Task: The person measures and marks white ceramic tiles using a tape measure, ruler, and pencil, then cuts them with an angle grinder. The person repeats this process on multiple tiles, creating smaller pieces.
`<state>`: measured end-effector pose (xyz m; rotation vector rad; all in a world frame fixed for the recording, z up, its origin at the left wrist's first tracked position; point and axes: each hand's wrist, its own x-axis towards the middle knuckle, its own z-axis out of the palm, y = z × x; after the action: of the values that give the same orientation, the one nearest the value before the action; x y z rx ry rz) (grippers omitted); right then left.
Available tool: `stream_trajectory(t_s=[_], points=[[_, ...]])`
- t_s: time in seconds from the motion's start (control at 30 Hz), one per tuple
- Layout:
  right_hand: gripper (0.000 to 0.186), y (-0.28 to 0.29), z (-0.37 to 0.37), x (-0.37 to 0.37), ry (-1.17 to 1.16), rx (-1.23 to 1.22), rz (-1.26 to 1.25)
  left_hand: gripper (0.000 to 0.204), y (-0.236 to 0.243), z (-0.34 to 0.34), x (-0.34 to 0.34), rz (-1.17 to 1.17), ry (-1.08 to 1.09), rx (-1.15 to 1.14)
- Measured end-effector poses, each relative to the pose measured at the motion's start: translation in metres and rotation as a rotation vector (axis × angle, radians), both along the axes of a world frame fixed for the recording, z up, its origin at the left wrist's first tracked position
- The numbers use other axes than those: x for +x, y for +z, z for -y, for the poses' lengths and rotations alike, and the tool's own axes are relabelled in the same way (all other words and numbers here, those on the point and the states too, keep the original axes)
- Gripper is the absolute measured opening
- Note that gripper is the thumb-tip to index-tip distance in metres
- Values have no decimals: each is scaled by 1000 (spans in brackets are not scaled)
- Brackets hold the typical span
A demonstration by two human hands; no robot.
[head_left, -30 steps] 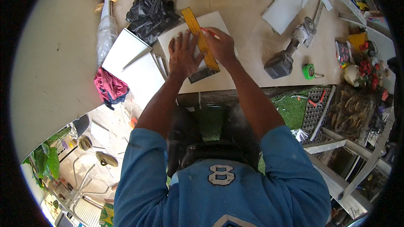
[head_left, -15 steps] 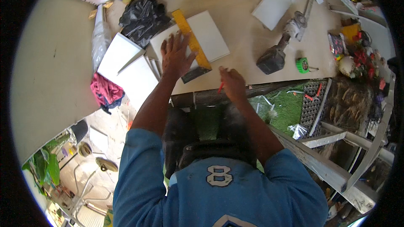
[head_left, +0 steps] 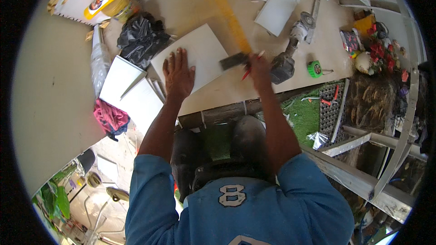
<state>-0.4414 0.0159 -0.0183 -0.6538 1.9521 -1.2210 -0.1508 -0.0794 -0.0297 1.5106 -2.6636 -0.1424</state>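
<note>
A white rectangular tile (head_left: pixel 206 47) lies on the worktable. My left hand (head_left: pixel 178 75) rests flat on its left part, fingers spread. Off the tile's right edge, my right hand (head_left: pixel 260 70) is closed on a try square with a yellow blade (head_left: pixel 231 20) and a dark stock. The blade points away from me, slightly blurred. A red pencil (head_left: pixel 246 73) also sticks out of the right hand's fingers. Just right of that hand lies a cordless angle grinder (head_left: pixel 284 63) with a dark battery end.
More white tiles (head_left: pixel 141 102) are stacked left, beside a black plastic bag (head_left: pixel 143 38). A green tape measure (head_left: pixel 314 69) sits near the table's right front. White offcuts (head_left: pixel 279 9) lie at the back. A yellow-lidded tub (head_left: pixel 118 7) stands back left; a metal frame (head_left: pixel 363 181) rises at right.
The try square has left the tile and swung right in my right hand. My left hand stays flat on the tile. The whole view has shifted slightly.
</note>
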Motion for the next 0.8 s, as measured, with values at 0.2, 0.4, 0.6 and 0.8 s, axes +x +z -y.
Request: stream_trajectory(t_s=[0.2,0.4,0.6,0.8], points=[[39,-83,105,-126,163,161,-144,78,3,1,-3,48,30,15],[27,-97,125,-137,240,319,-377,78,6,4,-7,55,18,-19],[57,-15,105,-129,254,432,-926,77,2,3,-7,35,10,-26],[64,-11,14,-215,-59,620,-693,78,0,-1,0,-34,24,-35]])
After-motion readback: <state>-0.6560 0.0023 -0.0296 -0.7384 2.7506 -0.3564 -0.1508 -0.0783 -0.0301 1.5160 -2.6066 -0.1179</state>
